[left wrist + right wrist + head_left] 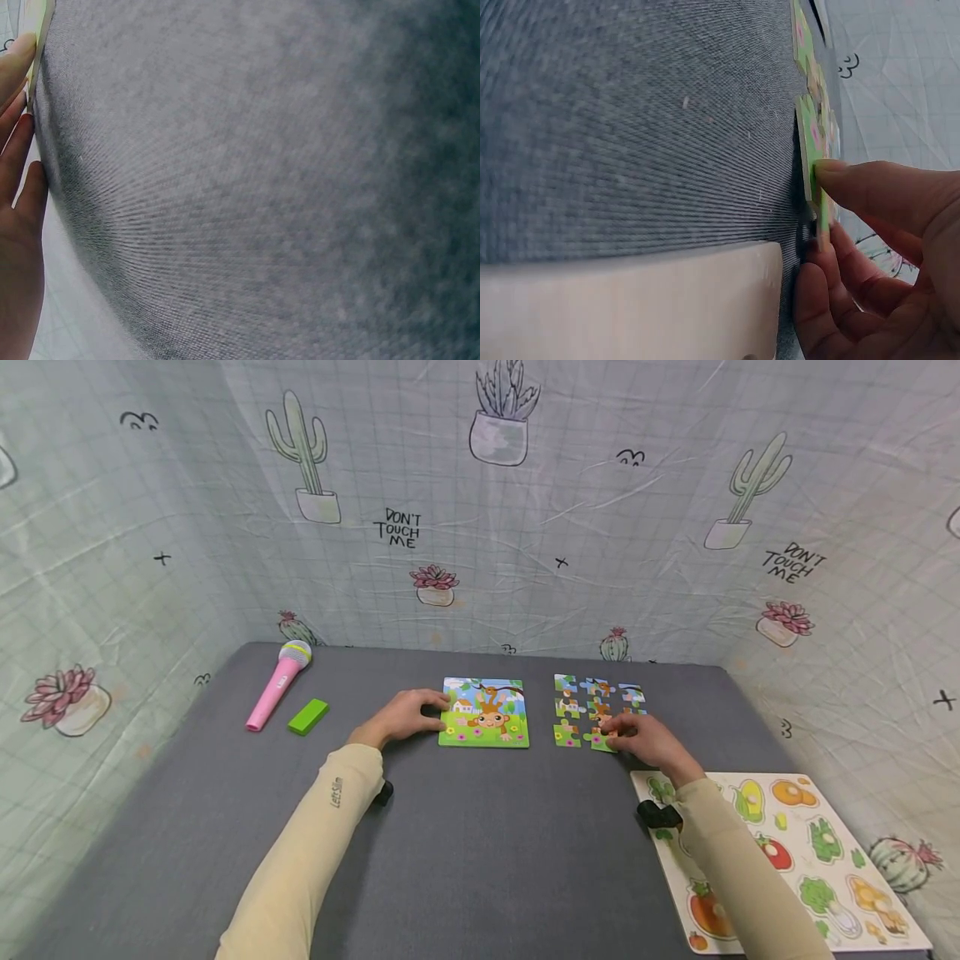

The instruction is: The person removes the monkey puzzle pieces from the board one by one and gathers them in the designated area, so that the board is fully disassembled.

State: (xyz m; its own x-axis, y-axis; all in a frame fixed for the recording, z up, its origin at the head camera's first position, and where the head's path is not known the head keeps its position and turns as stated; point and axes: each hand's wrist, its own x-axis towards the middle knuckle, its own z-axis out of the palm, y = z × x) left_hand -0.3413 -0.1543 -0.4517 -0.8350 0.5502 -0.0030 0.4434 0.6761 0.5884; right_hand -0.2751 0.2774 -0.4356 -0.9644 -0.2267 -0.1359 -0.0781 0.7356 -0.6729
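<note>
A square monkey picture board [483, 714] lies flat at the table's middle. My left hand [405, 713] is at its left edge, thumb and fingertips touching the side; the left wrist view shows those fingers [16, 157] fairly straight beside the board's edge [41, 45]. To the right, jigsaw pieces [567, 708] with a matching monkey picture lie in loose rows with gaps between them. My right hand [647, 742] is over the lower right of these pieces. Its thumb presses on a green puzzle piece [810, 142], with curled fingers at the piece's far side, so it pinches that piece.
A wooden vegetable board [806, 852] lies at the right front, under my right forearm. At the left are a pink toy microphone [276, 689] and a green block [308, 717]. A patterned cloth [495, 527] stands behind the grey table [480, 860].
</note>
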